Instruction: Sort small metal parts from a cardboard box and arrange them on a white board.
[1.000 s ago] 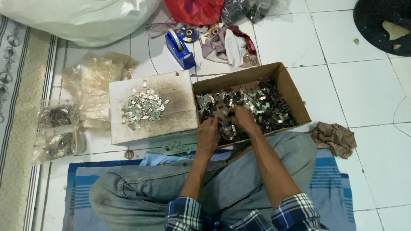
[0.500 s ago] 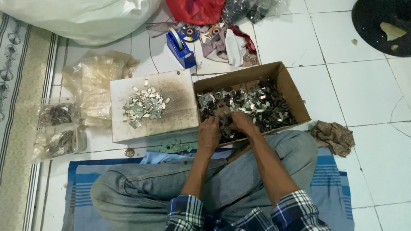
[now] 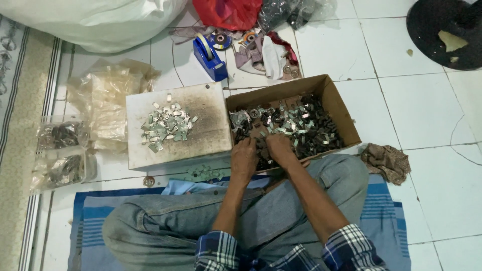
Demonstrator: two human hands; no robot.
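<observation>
Head view: both hands (image 3: 261, 153) at box's (image 3: 346, 118) near edge.

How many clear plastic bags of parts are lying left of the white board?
2: one clear bag at the mat edge, the other just below it; empty bags nearby may hide more.

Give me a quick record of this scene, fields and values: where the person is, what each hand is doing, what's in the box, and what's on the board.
Setting: person sits cross-legged on a blue striped mat, tiled floor
Left hand: in the cardboard box, on the metal parts
Right hand: in the same box, beside the left hand
Board: flat white slab, small pile of silver clips
Behind the board: blue tape dispenser
</observation>
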